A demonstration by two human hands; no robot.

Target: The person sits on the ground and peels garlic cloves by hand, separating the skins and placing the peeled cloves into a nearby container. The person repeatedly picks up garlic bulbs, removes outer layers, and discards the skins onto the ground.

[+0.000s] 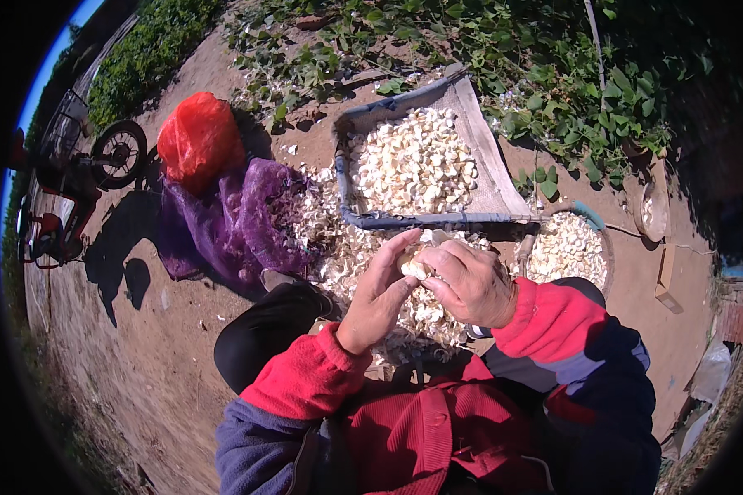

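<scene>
A view from above of a person sitting on bare earth outdoors, in red and navy sleeves. Both hands meet just above the middle of the frame. The left hand point(377, 299) comes up from the lower middle, its fingers curled around the left side of a pale garlic bulb point(414, 264). The right hand point(469, 285) comes in from the right, its fingers bent over the top and right side of the same bulb. Both hands are closed on it, and it sits between them, equally near to each. It is too covered by fingers to tell which way its long axis runs.

Below and behind the hands lies one loose heap of white garlic pieces and skins point(425, 318) on the ground. Toward the upper middle sits one rectangular tray point(495, 186) with a grey rim, full of pale garlic pieces. To the right of the hands is one round basket point(590, 217), also filled. At upper left are one red mesh bag point(198, 140) and one purple mesh bag point(231, 223), touching each other. One red motorbike point(74, 181) stands at the far left edge. Green leafy plants point(504, 49) fill the top of the frame.
</scene>
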